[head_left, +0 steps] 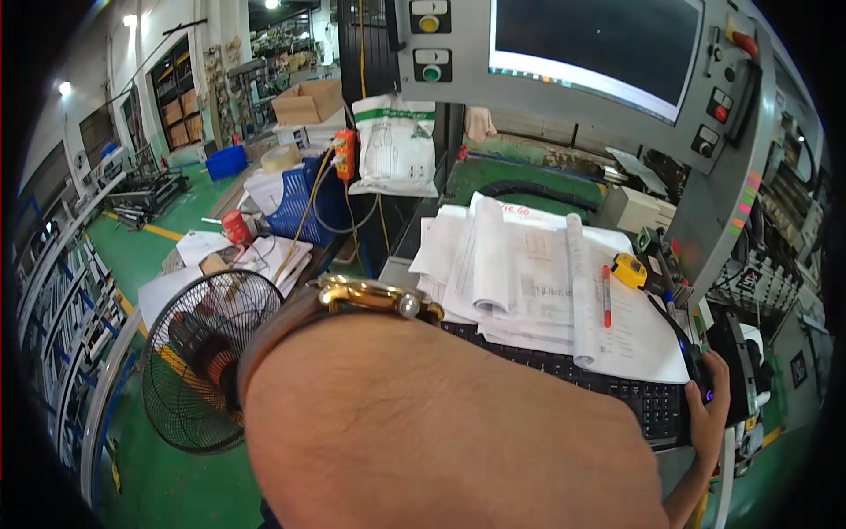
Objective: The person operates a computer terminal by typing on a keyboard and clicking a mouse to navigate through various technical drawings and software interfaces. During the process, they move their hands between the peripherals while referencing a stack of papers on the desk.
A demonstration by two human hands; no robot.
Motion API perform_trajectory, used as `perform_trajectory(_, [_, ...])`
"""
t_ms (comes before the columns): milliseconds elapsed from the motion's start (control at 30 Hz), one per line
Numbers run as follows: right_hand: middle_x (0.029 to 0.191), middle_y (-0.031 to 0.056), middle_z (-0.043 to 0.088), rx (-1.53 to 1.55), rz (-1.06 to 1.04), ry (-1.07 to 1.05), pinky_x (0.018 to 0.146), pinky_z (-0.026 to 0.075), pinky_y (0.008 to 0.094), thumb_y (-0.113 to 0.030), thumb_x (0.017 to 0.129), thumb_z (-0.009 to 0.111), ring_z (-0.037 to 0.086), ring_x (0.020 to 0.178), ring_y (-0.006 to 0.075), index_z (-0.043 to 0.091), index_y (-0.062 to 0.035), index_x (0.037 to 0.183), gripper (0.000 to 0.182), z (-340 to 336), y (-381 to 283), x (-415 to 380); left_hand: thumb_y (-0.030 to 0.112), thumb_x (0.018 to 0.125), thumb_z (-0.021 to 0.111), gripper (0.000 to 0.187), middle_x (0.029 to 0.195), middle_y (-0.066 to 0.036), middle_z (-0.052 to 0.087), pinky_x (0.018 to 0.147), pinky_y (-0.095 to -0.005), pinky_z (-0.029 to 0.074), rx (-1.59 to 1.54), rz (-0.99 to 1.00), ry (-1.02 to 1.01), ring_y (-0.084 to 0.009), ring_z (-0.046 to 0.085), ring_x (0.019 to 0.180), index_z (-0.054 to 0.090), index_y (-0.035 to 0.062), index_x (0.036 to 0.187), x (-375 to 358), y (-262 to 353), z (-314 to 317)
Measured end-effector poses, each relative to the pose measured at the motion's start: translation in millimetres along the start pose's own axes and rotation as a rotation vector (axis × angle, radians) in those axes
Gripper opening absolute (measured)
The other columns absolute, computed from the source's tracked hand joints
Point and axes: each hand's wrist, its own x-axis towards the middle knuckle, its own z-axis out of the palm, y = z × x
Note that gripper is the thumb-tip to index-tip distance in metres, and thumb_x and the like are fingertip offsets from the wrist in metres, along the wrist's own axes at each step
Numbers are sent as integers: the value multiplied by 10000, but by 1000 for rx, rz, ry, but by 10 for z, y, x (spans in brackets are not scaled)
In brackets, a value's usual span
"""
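My left hand (pixel 476 423) is raised very close to the camera, with a gold watch (pixel 374 295) on its brown strap; its fingers are hidden. At the far right, my right hand (pixel 712 410) rests round a black mouse (pixel 707 385). The black keyboard (pixel 656 407) lies beside it, partly covered by printed papers (pixel 538 264) with curled sheets. On the papers lies a red marker (pixel 606 296), and a yellow tape measure (pixel 628 271) sits at their right edge.
A monitor (pixel 599 48) stands in a grey panel above the papers. At left are a black fan (pixel 207 361), a blue basket (pixel 304 207), a red-capped container (pixel 235 227), a white bag (pixel 395 145) and an orange power socket (pixel 344 154) with hanging cables.
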Motion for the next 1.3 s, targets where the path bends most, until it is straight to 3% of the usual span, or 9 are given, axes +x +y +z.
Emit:
perform_trajectory(667, [1621,213,600,3,16,19,1329,362,475,-233,1017,790,530,1562,381,639,24,1537,599,1,-92,11,375,940,796,434,1024,-170,822,804,-406,666,112,69,253,-285,813,885,799,-2,1155,-92,-154,241])
perform_trajectory(1133, [1593,218,625,-16,8,61,1230,473,457,-241,964,835,629,1458,403,677,-1,1477,588,-32,-201,-2,254,944,809,242,963,-150,837,784,-398,673,279,79,552,-254,821,831,842,39,1050,228,-207,375])
perform_trajectory(1300, [1599,190,626,-38,24,56,1207,498,458,-298,984,848,642,1449,400,684,-27,1482,590,-51,-186,-20,188,960,845,151,986,-140,858,793,-378,683,278,-19,505,-241,841,860,871,75,1057,318,-116,214])
